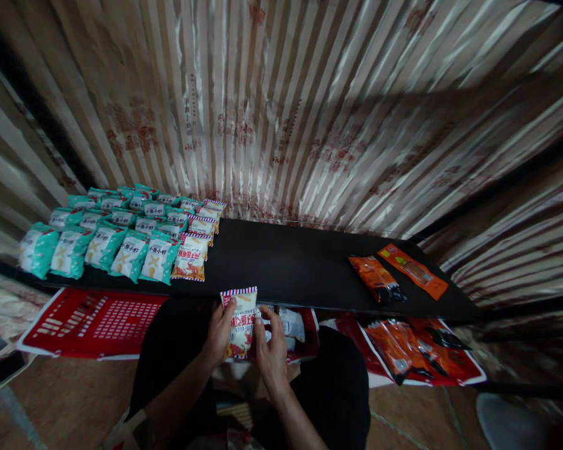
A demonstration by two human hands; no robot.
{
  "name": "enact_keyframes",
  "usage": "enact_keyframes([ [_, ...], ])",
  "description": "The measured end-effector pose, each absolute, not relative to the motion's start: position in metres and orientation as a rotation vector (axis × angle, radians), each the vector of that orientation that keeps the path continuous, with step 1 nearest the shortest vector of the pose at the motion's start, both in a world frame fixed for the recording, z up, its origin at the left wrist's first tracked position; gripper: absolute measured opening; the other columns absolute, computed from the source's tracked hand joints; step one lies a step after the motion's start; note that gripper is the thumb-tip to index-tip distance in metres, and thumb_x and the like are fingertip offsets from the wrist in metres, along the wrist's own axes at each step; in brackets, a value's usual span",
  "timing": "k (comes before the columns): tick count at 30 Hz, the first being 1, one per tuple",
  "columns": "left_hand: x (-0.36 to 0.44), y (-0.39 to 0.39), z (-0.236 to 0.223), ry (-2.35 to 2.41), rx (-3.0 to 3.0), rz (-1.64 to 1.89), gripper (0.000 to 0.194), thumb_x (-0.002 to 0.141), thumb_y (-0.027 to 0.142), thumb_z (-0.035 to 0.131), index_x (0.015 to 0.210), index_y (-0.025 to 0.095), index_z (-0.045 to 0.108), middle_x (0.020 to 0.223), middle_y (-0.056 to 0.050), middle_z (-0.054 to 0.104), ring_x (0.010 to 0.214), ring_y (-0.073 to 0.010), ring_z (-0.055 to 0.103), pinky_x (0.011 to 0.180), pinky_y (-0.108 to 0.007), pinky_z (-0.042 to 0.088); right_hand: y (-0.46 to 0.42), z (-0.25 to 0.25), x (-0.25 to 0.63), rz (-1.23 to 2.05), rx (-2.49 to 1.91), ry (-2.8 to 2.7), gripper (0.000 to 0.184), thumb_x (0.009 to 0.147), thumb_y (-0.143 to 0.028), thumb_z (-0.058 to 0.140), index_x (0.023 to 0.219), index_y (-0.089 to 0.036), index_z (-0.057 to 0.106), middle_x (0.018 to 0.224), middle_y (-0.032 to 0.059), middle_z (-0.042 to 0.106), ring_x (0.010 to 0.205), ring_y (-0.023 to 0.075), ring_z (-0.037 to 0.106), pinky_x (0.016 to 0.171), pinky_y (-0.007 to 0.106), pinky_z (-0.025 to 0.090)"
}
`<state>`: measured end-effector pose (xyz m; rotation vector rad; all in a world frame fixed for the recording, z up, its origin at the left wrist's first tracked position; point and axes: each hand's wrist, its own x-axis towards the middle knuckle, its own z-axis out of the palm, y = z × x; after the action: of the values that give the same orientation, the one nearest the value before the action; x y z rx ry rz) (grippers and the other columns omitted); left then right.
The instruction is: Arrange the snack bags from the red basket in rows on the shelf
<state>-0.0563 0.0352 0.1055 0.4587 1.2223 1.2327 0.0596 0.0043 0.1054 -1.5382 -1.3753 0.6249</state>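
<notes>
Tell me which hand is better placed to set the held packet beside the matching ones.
Probably the left: the left hand has its thumb over the held packet and is nearer the matching packets; the right hand is farther from them.

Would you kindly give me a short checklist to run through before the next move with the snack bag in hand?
1. Snack bag held by left hand: ok.
2. Right hand gripping too: cannot tell; it is at the bag's right edge.
3. Printed front facing the wearer: ok.
4. Matching bags beside the teal bags: ok.
5. Orange packets apart from the matching bags: ok.
6. Back of the held bag undamaged: cannot tell; hidden.
</notes>
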Motion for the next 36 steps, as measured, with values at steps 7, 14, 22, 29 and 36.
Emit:
enact_keyframes([
  [7,-0.06,0.035,0.112,1.105,0.472,1.178,0.054,0.061,0.055,0.069,0.092,0.011,0.066,0.082,-0.01,0.071,0.075,-0.0233,0.067,0.069,-0.03,0.052,0.021,0.121,0.059,1.415,-1.386,-1.077,0.044,0.077,-0.053,0.053,0.103,-0.018,0.062,0.093,0.0058,0.069,0.087,0.0226,0.063,0.076,0.034,0.05],
  [14,-0.062,0.04,0.111,1.102,0.514,1.126,0.054,0.064,0.056,0.066,0.096,0.013,0.063,0.089,-0.01,0.07,0.078,-0.0222,0.066,0.066,-0.028,0.051,0.028,0.103,0.057,1.412,-1.372,-0.964,0.041,0.072,-0.054,0.059,0.089,-0.018,0.064,0.08,0.0031,0.07,0.069,0.0193,0.062,0.063,0.029,0.048],
  [22,-0.062,0.031,0.118,1.056,0.603,1.101,0.042,0.064,0.045,0.071,0.093,0.016,0.063,0.089,-0.008,0.07,0.082,-0.0211,0.066,0.072,-0.028,0.051,0.041,0.092,0.061,1.325,-1.432,-0.887,0.048,0.068,-0.058,0.06,0.092,-0.017,0.063,0.075,0.0038,0.07,0.064,0.0187,0.062,0.058,0.029,0.048],
  [29,-0.063,0.029,0.12,0.982,0.595,1.042,0.046,0.058,0.039,0.077,0.094,0.014,0.063,0.098,-0.01,0.069,0.092,-0.0248,0.064,0.083,-0.033,0.049,0.051,0.1,0.062,1.317,-1.457,-0.847,0.046,0.069,-0.058,0.059,0.09,-0.017,0.062,0.075,0.0032,0.07,0.059,0.0167,0.061,0.055,0.027,0.046],
  [36,-0.065,0.041,0.108,1.083,0.556,1.106,0.052,0.053,0.043,0.078,0.093,0.014,0.062,0.091,-0.009,0.07,0.086,-0.0237,0.066,0.079,-0.035,0.051,0.052,0.113,0.065,1.47,-1.366,-0.823,0.047,0.068,-0.059,0.059,0.093,-0.02,0.065,0.083,0.0042,0.071,0.074,0.0204,0.064,0.064,0.03,0.05],
])
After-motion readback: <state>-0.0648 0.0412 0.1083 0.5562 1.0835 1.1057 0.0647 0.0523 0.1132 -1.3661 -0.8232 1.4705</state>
